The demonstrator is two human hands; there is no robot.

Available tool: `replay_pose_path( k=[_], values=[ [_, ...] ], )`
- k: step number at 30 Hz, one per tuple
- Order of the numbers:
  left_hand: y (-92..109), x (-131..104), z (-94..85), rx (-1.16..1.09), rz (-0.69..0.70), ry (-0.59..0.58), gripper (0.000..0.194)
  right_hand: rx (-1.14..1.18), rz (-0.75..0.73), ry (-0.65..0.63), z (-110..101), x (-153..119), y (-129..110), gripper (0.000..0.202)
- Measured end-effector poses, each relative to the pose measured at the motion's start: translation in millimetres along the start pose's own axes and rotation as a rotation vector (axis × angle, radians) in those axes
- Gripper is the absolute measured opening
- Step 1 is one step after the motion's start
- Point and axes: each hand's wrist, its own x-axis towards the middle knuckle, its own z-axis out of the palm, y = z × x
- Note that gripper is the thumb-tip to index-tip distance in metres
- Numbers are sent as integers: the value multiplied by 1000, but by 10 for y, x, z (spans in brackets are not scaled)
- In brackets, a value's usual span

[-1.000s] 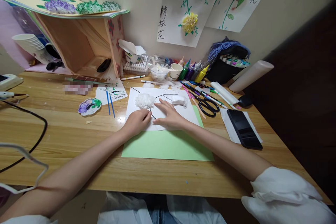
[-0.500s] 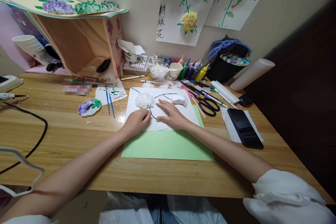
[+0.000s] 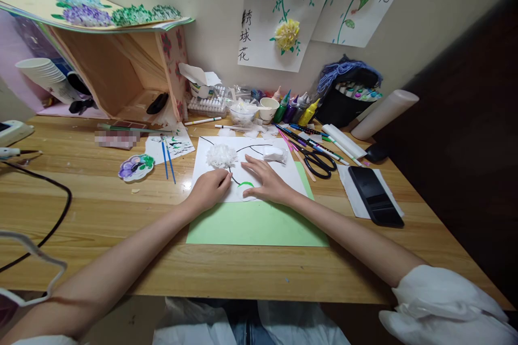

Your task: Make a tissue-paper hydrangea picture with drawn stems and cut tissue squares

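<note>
On the white sheet is a fluffy white paper flower, with thin black lines drawn round it. My left hand rests just below the flower, its fingers curled; whatever may lie between them is hidden. To its right, my right hand is spread on the sheet with nothing gripped. A green curved strip shows between the two hands, near my right thumb. Beyond my right fingers lies a small white packet or folded tissue, its kind unclear. Under the white sheet lies a green sheet.
Black-handled scissors, markers and a phone lie to the right. Paint bottles and a paper cup stand behind. On the left are two blue brushes, a paint palette and an open box.
More of the green strip shows between my hands, while the white piece under it is less visible. My right thumb has shifted slightly downward. My left hand stays curled in place.
</note>
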Motion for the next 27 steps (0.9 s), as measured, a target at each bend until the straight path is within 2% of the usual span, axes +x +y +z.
replay_pose_path(
  k=[5,10,27],
  values=[
    [2,-1,-5,-4,-8,-2,36,0,-16,-55,-49,-14,29,81],
    [-13,2,-3,-11,-6,0,36,-25,-19,-47,-67,-42,63,76],
    [6,3,-20,-8,-3,-6,38,54,-69,-134,-187,-83,106,85]
  ],
)
